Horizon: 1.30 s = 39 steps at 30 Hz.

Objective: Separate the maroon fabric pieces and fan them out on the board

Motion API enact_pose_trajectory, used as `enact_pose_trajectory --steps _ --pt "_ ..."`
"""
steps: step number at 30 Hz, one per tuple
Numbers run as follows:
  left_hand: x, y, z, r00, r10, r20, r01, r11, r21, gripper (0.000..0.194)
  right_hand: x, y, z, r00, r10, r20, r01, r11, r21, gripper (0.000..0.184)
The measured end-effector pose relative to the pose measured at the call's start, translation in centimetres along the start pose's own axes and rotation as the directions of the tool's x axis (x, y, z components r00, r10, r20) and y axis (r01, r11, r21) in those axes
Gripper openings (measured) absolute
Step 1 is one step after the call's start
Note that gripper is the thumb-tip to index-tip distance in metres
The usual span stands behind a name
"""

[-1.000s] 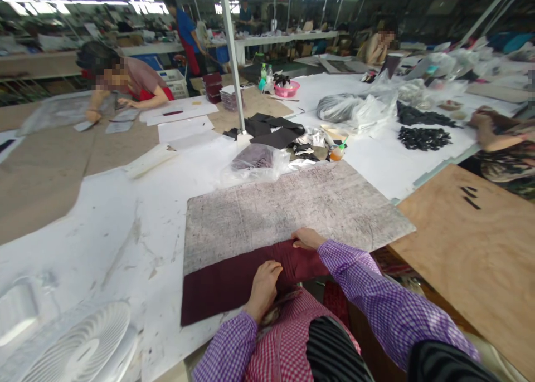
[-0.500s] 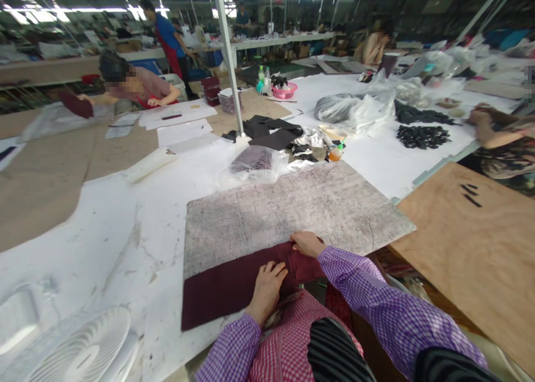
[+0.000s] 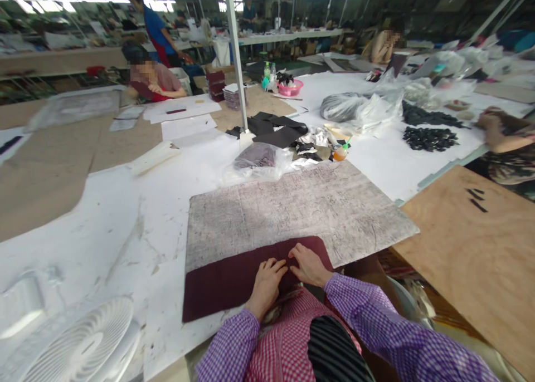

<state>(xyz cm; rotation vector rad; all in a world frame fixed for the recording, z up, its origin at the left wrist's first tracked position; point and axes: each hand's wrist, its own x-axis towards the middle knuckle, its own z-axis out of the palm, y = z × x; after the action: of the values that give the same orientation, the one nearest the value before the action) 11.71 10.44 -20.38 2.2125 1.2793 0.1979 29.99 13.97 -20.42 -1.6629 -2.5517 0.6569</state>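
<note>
A long maroon piece of fabric or leather (image 3: 221, 292) lies along the front edge of a worn grey board (image 3: 267, 215). My left hand (image 3: 267, 282) rests on its middle with the fingers stretched out flat. Just to the right, my right hand (image 3: 310, 266) touches the same piece, its fingers bent and the thumb apart from them. The piece's rounded right end shows beyond my right hand. Its near edge by my apron is partly hidden by my hands.
A white fan (image 3: 87, 343) stands at the lower left. Behind the board are a plastic-bagged maroon bundle (image 3: 257, 156), black scraps (image 3: 280, 131) and a metal post (image 3: 237, 59). A wooden board (image 3: 472, 248) lies at right. Co-workers sit around the table.
My right hand has moved down from the piece's far edge, nearer my left hand. The creased right end now lies flatter. A co-worker at left has drawn a maroon piece closer to their body.
</note>
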Motion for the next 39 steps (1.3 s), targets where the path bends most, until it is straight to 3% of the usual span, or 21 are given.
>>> enact_pose_trajectory --steps 4,11,16,22,39 --pt "-0.1 0.2 -0.3 1.000 0.007 -0.001 -0.007 1.000 0.007 0.049 -0.5 -0.7 0.7 0.999 0.034 -0.019 -0.034 0.999 -0.001 0.030" --pt "-0.2 -0.1 -0.1 1.000 0.021 -0.005 -0.021 0.999 0.024 0.049 -0.4 0.8 -0.2 0.999 -0.006 -0.031 0.008 0.998 0.060 0.021" --pt "-0.2 -0.3 0.1 0.999 0.034 -0.008 -0.034 0.999 0.029 0.052 -1.2 2.4 -0.5 0.990 0.054 -0.134 -0.048 0.998 0.046 0.016" --pt "-0.1 -0.1 0.4 1.000 0.029 -0.008 -0.029 0.998 0.055 0.056 -1.9 1.9 0.9 0.969 0.102 -0.225 -0.103 0.995 0.008 0.025" --pt "-0.3 0.1 0.4 0.999 0.040 -0.034 -0.036 0.993 0.116 0.066 -2.2 3.1 0.8 0.964 0.036 -0.265 -0.045 0.999 -0.027 0.032"
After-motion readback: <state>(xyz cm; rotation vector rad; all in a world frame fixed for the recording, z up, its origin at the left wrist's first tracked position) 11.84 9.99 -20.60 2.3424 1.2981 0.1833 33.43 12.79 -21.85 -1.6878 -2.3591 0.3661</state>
